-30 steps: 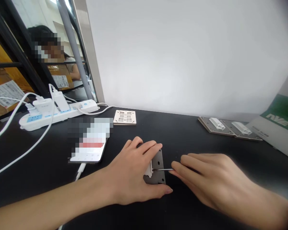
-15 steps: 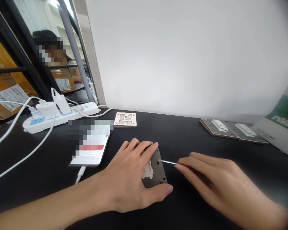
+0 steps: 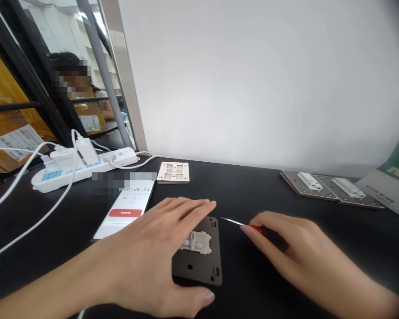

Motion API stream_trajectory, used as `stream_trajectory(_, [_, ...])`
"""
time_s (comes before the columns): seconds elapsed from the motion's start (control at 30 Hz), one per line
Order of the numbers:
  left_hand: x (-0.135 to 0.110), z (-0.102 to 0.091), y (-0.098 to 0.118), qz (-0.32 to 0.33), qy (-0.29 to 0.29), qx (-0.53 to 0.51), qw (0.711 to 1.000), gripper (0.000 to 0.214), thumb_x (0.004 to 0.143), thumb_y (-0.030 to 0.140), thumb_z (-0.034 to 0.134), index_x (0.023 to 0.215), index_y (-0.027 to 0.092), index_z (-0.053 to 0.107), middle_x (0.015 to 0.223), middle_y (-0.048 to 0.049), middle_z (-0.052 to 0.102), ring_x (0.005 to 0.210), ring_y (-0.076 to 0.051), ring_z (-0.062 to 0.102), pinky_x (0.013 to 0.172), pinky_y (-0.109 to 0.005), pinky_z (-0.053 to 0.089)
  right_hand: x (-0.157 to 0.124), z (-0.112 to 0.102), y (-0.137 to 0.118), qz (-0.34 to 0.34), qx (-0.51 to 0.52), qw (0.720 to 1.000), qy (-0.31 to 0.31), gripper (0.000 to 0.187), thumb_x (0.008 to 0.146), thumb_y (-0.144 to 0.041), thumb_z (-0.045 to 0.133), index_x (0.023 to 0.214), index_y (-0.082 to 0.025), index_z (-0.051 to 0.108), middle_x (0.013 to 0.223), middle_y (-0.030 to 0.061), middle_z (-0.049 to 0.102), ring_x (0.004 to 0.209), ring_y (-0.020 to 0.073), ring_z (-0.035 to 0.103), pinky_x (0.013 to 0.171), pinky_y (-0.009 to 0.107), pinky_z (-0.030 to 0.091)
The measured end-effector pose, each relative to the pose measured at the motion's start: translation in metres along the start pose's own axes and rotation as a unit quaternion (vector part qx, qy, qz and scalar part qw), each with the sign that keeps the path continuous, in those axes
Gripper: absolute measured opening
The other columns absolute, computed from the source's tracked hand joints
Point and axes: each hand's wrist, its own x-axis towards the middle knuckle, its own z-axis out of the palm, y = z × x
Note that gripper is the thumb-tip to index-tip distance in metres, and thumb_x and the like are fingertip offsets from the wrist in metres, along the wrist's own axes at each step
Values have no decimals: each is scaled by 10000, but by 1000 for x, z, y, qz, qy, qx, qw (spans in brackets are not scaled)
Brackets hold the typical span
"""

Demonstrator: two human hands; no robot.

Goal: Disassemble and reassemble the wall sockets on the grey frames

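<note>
My left hand [image 3: 153, 252] is spread over a dark grey square plate [image 3: 199, 270] on the black table, its fingers and thumb apart. The hand hides the plate's left part, and I cannot tell whether it touches it. On the plate sits a light-coloured plastic piece [image 3: 202, 243]; small holes and slots lie near the plate's corners. My right hand [image 3: 295, 248] is closed round a screwdriver [image 3: 234, 221] with a red and dark handle. Its thin metal shaft points left, and the tip stays just clear of the plate's upper right corner.
Behind my left hand lies a lit phone [image 3: 133, 201]. A pale square frame [image 3: 173, 173] is at the back, near a white power strip [image 3: 119, 157] with cables. Two grey plates [image 3: 326, 192] bearing white pieces lie back right, beside a green and white package [image 3: 385, 181].
The dark plate has turned and come slightly nearer me, showing more of the plastic piece. My left hand has shifted left and opened off the plate's edge. The screwdriver tip has left the plate.
</note>
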Motion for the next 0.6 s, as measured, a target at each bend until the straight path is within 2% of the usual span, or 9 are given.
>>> stream_trajectory(0.07, [2, 4, -1, -15, 8, -6, 1000, 949, 751, 645, 609, 1521, 388, 116, 1570, 26, 281, 1389, -375, 340, 1053, -555, 427, -4, 2, 5, -16, -15, 1000, 10, 241, 944, -401, 483, 832, -241, 623, 735, -6, 651, 587, 142, 605, 584, 275, 468])
stream_trajectory(0.17, [7, 15, -1, -45, 33, 3, 998, 973, 738, 740, 554, 1526, 358, 130, 1581, -18, 255, 1366, -407, 365, 1038, -598, 418, -8, 3, 10, -39, -44, 998, 26, 275, 950, -385, 472, 796, -223, 632, 699, 15, 645, 547, 147, 599, 566, 271, 480])
stream_trajectory(0.27, [8, 20, -4, -55, 23, 9, 998, 1033, 700, 833, 488, 1530, 336, 124, 1602, -23, 181, 1399, -447, 271, 1050, -658, 365, -8, 2, 11, -54, -73, 995, 43, 286, 954, -380, 464, 797, -215, 637, 685, 23, 640, 539, 152, 603, 562, 272, 489])
stream_trajectory(0.37, [5, 17, -8, -33, -9, 8, 999, 1066, 671, 857, 489, 1526, 356, 98, 1606, 5, 141, 1425, -466, 160, 1052, -706, 315, -7, 1, 12, -69, -99, 991, 64, 288, 958, -372, 459, 809, -207, 643, 685, 28, 637, 556, 160, 617, 575, 280, 500])
stream_trajectory(0.5, [2, 12, -10, 15, -34, -8, 999, 961, 719, 811, 504, 1510, 388, 159, 1587, 30, 220, 1432, -408, 213, 1068, -640, 359, -6, -2, 13, -99, -122, 983, 92, 290, 968, -347, 446, 841, -193, 657, 704, 41, 648, 578, 166, 631, 577, 284, 504])
stream_trajectory(0.6, [6, 18, -5, 5, -13, -16, 1000, 981, 702, 828, 503, 1503, 316, 260, 1556, -28, 318, 1418, -414, 243, 1077, -626, 352, -6, -4, 11, -137, -139, 975, 111, 287, 971, -330, 442, 881, -177, 666, 739, 57, 661, 586, 171, 632, 565, 295, 498])
